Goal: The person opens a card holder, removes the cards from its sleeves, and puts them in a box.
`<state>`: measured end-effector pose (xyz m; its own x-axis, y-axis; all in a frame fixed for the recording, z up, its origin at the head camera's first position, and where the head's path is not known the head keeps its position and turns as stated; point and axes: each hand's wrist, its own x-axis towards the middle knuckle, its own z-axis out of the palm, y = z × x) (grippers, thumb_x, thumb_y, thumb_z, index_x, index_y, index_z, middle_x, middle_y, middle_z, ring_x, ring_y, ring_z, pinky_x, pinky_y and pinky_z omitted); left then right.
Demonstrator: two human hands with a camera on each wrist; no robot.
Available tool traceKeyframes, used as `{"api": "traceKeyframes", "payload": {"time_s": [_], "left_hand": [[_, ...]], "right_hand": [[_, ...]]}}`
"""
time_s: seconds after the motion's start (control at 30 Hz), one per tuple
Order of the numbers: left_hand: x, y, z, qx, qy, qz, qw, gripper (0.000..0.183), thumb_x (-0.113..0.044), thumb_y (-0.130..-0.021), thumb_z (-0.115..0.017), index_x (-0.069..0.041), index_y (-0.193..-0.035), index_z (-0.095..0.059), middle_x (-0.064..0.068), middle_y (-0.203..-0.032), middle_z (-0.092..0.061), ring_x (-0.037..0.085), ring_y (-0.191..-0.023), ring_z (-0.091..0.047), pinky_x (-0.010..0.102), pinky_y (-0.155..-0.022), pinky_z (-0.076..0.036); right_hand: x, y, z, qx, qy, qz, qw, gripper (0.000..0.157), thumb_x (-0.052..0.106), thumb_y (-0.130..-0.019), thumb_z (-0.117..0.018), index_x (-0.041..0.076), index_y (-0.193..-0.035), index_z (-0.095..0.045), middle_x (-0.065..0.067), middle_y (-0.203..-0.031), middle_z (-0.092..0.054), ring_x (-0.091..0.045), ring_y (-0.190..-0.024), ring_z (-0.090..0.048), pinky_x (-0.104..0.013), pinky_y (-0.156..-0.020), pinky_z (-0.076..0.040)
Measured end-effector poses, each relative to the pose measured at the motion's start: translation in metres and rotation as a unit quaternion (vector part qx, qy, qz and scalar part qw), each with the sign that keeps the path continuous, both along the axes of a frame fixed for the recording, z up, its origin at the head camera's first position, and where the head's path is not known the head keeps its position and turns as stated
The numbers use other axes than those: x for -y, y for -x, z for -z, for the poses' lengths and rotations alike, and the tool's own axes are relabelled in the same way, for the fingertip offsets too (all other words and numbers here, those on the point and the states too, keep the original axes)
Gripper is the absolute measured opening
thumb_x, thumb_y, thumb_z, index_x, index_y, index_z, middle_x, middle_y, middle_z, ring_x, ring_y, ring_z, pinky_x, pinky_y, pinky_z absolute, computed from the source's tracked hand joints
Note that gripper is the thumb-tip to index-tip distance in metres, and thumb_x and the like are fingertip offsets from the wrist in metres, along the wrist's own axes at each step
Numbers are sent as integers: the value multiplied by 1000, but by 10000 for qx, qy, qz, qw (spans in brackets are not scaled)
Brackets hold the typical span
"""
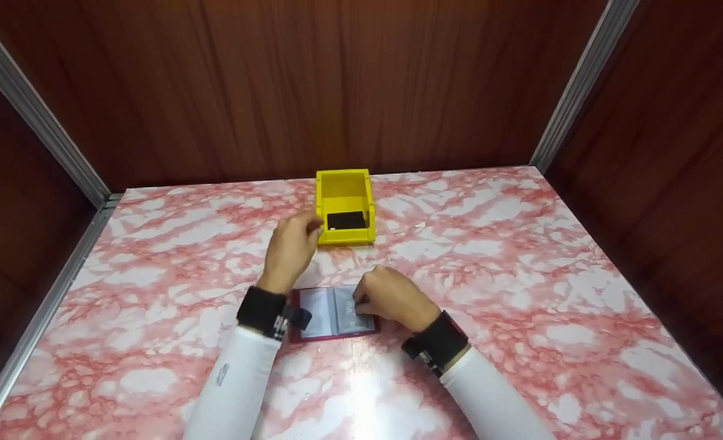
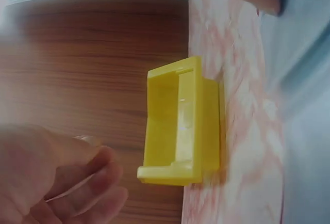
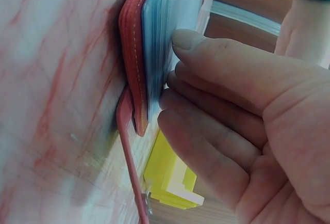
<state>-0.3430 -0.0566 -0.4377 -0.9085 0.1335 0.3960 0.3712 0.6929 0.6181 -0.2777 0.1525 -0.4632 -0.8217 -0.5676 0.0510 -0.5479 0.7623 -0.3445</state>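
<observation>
A red card holder (image 1: 317, 315) lies spread on the table, its clear plastic sleeves showing. In the right wrist view its stitched red cover (image 3: 131, 43) and a thin red strap (image 3: 130, 154) stand out. My right hand (image 1: 395, 296) pinches the edge of the right-hand sleeves, thumb on top and fingers along the side. Beyond the holder, my left hand (image 1: 289, 249) is beside the front left corner of a yellow bin (image 1: 348, 237), fingers loosely bent with nothing visible in them. A flat black rectangular thing (image 1: 346, 220) rests inside the bin.
The bin stands toward the back of a red-and-white marbled table (image 1: 489, 275). Dark wood panels (image 1: 263, 85) rise behind and at both sides, with metal posts (image 1: 581, 91) at the corners. Both wrists wear black bands (image 1: 262, 308).
</observation>
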Motion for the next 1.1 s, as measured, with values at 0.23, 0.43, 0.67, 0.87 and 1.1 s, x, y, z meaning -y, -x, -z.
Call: {"api": "traceKeyframes", "payload": {"time_s": [0.23,0.43,0.67,0.87,1.1], "left_hand": [[12,-37,7,588,117,237,9979,10,-7,-98,-75,-3,-106,-81,13,-98,-83,29,-94,-77,45,-88,-63],[14,-45,14,1529,586,403,9857,7,-9,-94,-80,-7,-87,-80,7,-84,-77,20,-76,-65,32,-71,-53],[25,-8,84,1946,846,913,9730,11,-14,-85,-86,-14,-77,-79,-1,-73,-72,17,-64,-63,32,-59,-53],[29,-2,102,2214,771,976,9672,11,-8,-81,-88,-14,-77,-80,1,-74,-74,18,-65,-64,32,-60,-53],[40,-12,86,2193,850,936,9674,15,-12,-82,-88,-19,-74,-77,-5,-74,-72,15,-72,-63,28,-66,-51]], "right_hand": [[-13,0,6,-11,29,7,10000,11,13,-90,-89,9,-100,-88,-4,-92,-85,-13,-81,-76,-36,-77,-66],[-20,6,4,84,23,120,9999,14,12,-90,-89,9,-104,-88,-5,-96,-86,-13,-85,-78,-36,-81,-68],[-17,10,4,147,21,28,9999,15,13,-90,-89,10,-105,-88,-5,-98,-86,-12,-85,-78,-35,-80,-68],[-10,7,6,271,-4,155,9995,15,14,-90,-90,12,-105,-88,-4,-98,-86,-10,-82,-75,-35,-80,-68],[-2,6,0,414,-17,78,9991,18,15,-89,-91,11,-107,-88,-4,-98,-86,-7,-80,-72,-36,-83,-68]]}}
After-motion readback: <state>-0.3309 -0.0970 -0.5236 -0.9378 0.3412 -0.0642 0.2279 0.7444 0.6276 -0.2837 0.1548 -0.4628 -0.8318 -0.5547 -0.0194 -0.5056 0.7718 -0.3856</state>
